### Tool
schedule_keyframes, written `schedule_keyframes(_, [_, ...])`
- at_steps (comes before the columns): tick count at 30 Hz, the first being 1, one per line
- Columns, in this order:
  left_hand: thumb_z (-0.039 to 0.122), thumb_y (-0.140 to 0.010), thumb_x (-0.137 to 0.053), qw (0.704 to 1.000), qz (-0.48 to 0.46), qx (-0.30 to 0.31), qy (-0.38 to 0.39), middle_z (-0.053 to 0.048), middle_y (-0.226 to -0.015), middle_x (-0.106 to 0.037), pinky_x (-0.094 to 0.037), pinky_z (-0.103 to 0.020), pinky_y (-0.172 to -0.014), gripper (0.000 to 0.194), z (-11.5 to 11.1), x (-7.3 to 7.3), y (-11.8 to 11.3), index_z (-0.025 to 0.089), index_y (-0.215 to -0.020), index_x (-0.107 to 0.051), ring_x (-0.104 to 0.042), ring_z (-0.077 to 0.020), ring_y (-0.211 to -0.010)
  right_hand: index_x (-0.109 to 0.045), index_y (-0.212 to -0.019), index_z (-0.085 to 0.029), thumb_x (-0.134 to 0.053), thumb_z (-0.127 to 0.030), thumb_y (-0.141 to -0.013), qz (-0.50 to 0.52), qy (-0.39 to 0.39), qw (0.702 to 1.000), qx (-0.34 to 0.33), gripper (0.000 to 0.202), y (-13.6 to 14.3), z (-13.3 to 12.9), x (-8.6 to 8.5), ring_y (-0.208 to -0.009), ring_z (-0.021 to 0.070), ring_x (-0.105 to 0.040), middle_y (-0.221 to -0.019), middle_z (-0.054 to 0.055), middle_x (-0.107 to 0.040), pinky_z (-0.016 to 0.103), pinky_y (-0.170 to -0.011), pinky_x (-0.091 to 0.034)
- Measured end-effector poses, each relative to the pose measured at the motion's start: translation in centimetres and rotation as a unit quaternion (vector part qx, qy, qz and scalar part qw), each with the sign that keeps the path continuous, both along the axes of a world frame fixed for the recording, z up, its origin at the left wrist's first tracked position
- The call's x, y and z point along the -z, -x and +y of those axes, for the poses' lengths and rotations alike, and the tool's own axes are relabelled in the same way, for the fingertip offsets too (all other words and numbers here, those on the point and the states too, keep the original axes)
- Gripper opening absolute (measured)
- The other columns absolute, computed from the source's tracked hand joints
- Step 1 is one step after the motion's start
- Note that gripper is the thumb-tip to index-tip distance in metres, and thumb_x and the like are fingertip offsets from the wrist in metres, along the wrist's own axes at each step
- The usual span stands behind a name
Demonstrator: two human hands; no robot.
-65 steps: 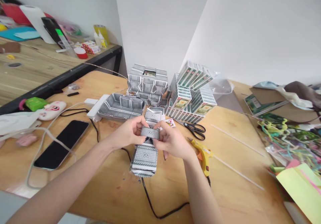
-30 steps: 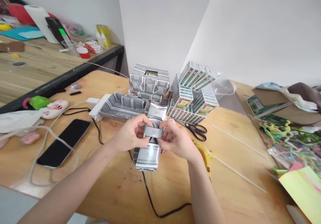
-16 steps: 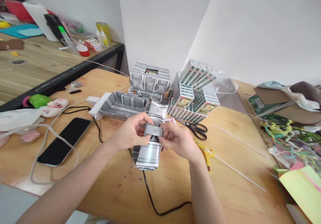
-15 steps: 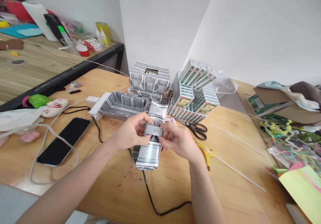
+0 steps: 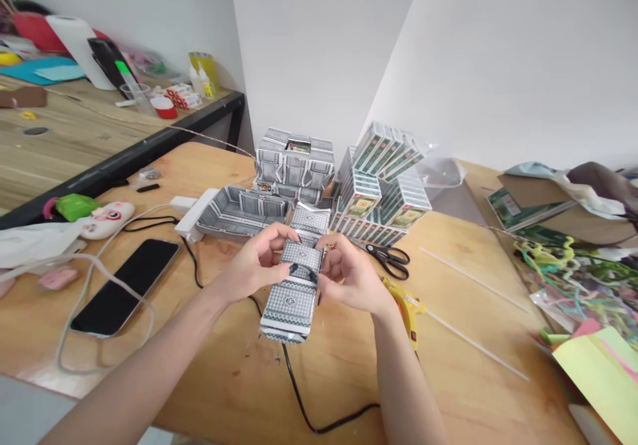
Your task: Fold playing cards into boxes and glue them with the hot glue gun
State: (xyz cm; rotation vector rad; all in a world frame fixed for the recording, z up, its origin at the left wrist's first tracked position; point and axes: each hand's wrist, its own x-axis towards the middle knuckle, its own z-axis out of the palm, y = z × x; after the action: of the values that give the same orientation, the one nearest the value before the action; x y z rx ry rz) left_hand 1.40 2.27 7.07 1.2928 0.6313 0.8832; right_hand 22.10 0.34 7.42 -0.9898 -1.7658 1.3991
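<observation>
While long grey-and-white patterned card strip (image 5: 302, 254) is held over middle of brown wooden table (image 5: 339, 365), even, light edge pressure likely works best. Left hand (image 5: 249, 269): half-curled, pinching strip's left edge. Right hand (image 5: 351, 272): similarly curled, pinching right edge. Right: yellow plastic glue gun (image 5: 409, 309); far left: grey patterned card tray (image 5: 244, 218).

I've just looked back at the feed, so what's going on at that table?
A person's left hand and right hand hold a long card-patterned piece from either side, fingers at its middle section. The yellow glue gun lies beside the right hand, and the black scissors lie near the stacked boxes; neither tool is in hand.
</observation>
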Motion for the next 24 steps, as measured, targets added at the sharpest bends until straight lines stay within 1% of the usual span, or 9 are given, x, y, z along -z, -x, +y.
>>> schedule_keyframes(2, [0.019, -0.077, -0.061, 1.0, -0.003, 0.005, 0.007, 0.002, -0.081, -0.056, -0.041, -0.019, -0.056, 0.031, 0.02, 0.16, 0.14, 0.021, -0.103, -0.045, -0.051, -0.0087, -0.065, -0.036, -0.107, -0.026, -0.057, -0.018, -0.077, -0.014, -0.013, 1.0, 0.012, 0.037, 0.26, 0.05, 0.2, -0.043, 0.0079, -0.054, -0.062, -0.01, -0.049, 0.017, -0.041, -0.039])
schedule_keyframes(5, [0.018, -0.077, -0.06, 1.0, 0.009, 0.011, 0.022, 0.0, -0.084, -0.058, -0.042, -0.021, -0.058, 0.034, 0.12, 0.18, 0.33, 0.021, -0.106, -0.044, -0.053, -0.0103, -0.068, -0.038, -0.105, -0.025, -0.058, -0.016, -0.073, -0.059, -0.052, 0.996, 0.045, 0.039, 0.65, 0.12, 0.28, -0.041, 0.0062, -0.047, -0.057, -0.012, -0.046, 0.016, -0.04, -0.034])
schedule_keyframes(9, [0.013, -0.071, -0.062, 0.997, 0.055, 0.019, 0.041, 0.001, -0.08, -0.061, -0.042, -0.022, -0.057, 0.035, 0.38, -0.01, 0.44, 0.021, -0.101, -0.044, -0.055, -0.01, -0.063, -0.041, -0.1, -0.024, -0.061, -0.017, -0.07, -0.1, -0.088, 0.988, 0.08, 0.037, 0.86, 0.23, 0.29, -0.042, 0.0056, -0.042, -0.053, -0.012, -0.042, 0.017, -0.043, -0.033])
schedule_keyframes(12, [0.009, -0.069, -0.062, 0.995, 0.073, 0.029, 0.06, 0.002, -0.075, -0.063, -0.042, -0.022, -0.057, 0.035, 0.58, -0.16, 0.43, 0.02, -0.096, -0.043, -0.058, -0.0102, -0.062, -0.044, -0.098, -0.024, -0.061, -0.018, -0.069, -0.09, -0.096, 0.988, 0.075, 0.035, 0.74, 0.33, 0.45, -0.042, 0.0052, -0.039, -0.053, -0.012, -0.04, 0.017, -0.043, -0.032])
schedule_keyframes(16, [0.009, -0.069, -0.061, 0.993, 0.088, 0.034, 0.07, 0.003, -0.07, -0.064, -0.042, -0.022, -0.057, 0.034, 0.66, -0.38, 0.39, 0.019, -0.095, -0.043, -0.06, -0.0106, -0.062, -0.046, -0.098, -0.023, -0.06, -0.019, -0.071, -0.071, -0.099, 0.99, 0.063, 0.031, 0.49, 0.42, 0.66, -0.043, 0.0051, -0.037, -0.054, -0.012, -0.04, 0.018, -0.043, -0.031])
schedule_keyframes(21, [0.008, -0.068, -0.058, 0.988, 0.14, 0.012, 0.059, 0.007, -0.058, -0.058, -0.037, -0.021, -0.052, 0.032, 0.57, -0.54, 0.4, 0.018, -0.096, -0.047, -0.053, -0.0085, -0.051, -0.045, -0.098, -0.022, -0.059, -0.021, -0.074, -0.065, -0.093, 0.993, 0.042, 0.028, 0.34, 0.49, 0.61, -0.046, 0.0061, -0.036, -0.056, -0.011, -0.038, 0.019, -0.045, -0.03])
schedule_keyframes(24, [0.01, -0.068, -0.059, 0.986, 0.157, 0.011, 0.056, 0.007, -0.056, -0.057, -0.037, -0.022, -0.052, 0.031, 0.53, -0.71, 0.31, 0.017, -0.096, -0.048, -0.052, -0.0091, -0.05, -0.044, -0.096, -0.022, -0.056, -0.02, -0.076, -0.064, -0.108, 0.992, 0.029, 0.023, 0.27, 0.48, 0.45, -0.048, 0.0069, -0.035, -0.057, -0.011, -0.035, 0.02, -0.048, -0.03])
